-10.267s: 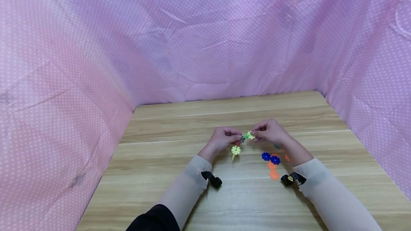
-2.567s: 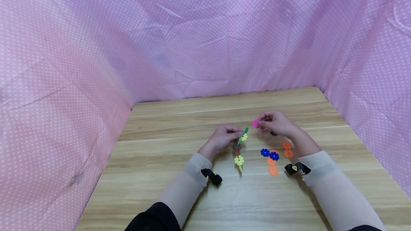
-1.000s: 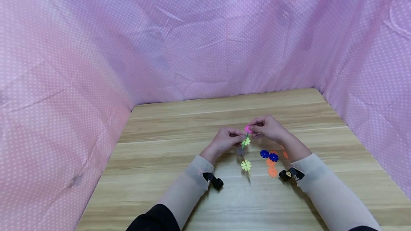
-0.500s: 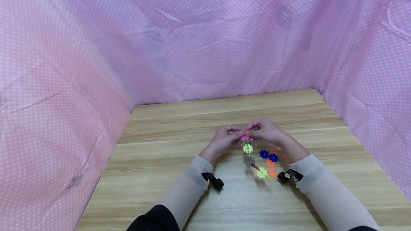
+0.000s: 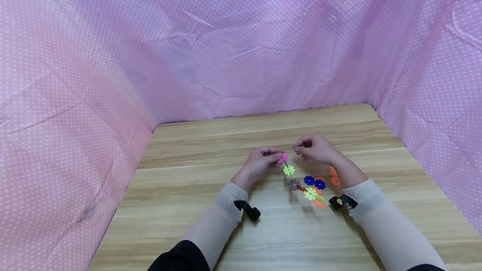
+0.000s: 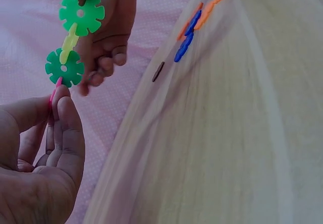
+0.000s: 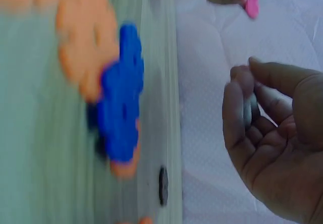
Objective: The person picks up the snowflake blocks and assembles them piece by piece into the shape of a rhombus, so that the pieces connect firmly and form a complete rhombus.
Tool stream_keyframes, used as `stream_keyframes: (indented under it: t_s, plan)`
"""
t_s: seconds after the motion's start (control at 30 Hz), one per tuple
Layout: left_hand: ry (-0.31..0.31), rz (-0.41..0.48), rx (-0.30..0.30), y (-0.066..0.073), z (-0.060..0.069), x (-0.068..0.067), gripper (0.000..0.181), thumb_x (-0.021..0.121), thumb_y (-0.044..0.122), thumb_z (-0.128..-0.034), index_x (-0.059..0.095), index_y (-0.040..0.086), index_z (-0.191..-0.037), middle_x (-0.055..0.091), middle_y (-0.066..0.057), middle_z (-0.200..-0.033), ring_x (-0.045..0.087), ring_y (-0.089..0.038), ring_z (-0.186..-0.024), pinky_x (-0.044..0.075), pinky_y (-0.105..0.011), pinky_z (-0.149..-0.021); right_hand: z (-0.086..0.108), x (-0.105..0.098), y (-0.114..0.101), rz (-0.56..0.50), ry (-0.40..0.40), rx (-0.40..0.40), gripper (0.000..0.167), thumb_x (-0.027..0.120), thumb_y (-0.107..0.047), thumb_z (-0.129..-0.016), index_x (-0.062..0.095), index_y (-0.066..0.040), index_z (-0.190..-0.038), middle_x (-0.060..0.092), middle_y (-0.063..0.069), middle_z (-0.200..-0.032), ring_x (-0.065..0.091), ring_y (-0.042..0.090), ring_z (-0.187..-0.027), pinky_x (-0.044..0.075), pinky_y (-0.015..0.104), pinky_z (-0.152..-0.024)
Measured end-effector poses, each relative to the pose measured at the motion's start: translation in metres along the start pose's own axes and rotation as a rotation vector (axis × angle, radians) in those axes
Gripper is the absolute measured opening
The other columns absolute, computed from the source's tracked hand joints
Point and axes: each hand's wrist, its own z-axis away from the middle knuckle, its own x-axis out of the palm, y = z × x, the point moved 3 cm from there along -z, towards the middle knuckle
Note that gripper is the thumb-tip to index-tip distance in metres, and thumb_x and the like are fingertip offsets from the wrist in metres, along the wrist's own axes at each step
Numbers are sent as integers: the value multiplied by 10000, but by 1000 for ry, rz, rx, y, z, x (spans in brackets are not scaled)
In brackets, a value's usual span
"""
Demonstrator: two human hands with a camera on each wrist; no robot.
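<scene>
The left hand (image 5: 257,164) pinches the pink disc (image 5: 284,157) at one end of the disc chain (image 5: 288,170), which hangs above the desk (image 5: 211,154), while the right hand (image 5: 317,149) is empty, its fingers loosely bent, and a gentle, steady pinch seems best, so no joint loosens.

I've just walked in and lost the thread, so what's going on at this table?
A person's left hand pinches the pink disc at one end of a chain of slotted discs, held raised above the wooden table. The right hand is close by, holding nothing, its fingers loosely bent. Blue discs, orange discs and a dark disc are on the table, not part of the chain.
</scene>
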Motion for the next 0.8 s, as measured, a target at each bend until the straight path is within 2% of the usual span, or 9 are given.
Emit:
stream_keyframes:
  t_s: [0.13, 0.3, 0.47, 0.6, 0.8]
  plan:
    - [22, -27, -11, 3, 0, -3, 212, 714, 0, -979, 735, -62, -1181, 771, -153, -1040, 735, -144, -813, 621, -280, -790, 1, -13, 6, 109, 85, 28, 244, 677, -149, -1036, 716, 37, -1189, 707, 229, -1008, 687, 381, -850, 604, 405, -652]
    - [27, -14, -12, 6, 0, -6, 214, 710, -18, -977, 734, -67, -1184, 763, -165, -1057, 741, -153, -827, 623, -282, -802, 2, -23, 14, 221, 129, 55, 230, 688, -111, -1014, 721, 49, -1176, 716, 181, -983, 682, 318, -803, 575, 342, -676]
    - [30, 10, -12, 7, 0, -7, 214, 708, -35, -973, 731, -78, -1181, 762, -180, -1090, 749, -156, -831, 624, -299, -820, 3, -25, 21, 296, 106, 100, 308, 730, -94, -978, 703, 65, -1241, 703, 138, -991, 657, 244, -835, 568, 349, -726]
    - [37, 24, -10, 8, 1, -7, 221, 706, -41, -972, 727, -81, -1188, 763, -184, -1093, 746, -152, -832, 623, -288, -813, 4, -26, 28, 345, 79, 148, 390, 805, -85, -920, 702, 54, -1270, 697, 127, -1003, 610, 242, -862, 541, 370, -735]
    - [35, 56, -8, 9, 2, -8, 263, 696, -69, -969, 693, -123, -1226, 763, -186, -1070, 742, -154, -836, 621, -269, -793, 3, -26, 33, 394, 53, 162, 342, 825, -34, -884, 740, 40, -1207, 717, 123, -1017, 616, 246, -880, 545, 383, -771]
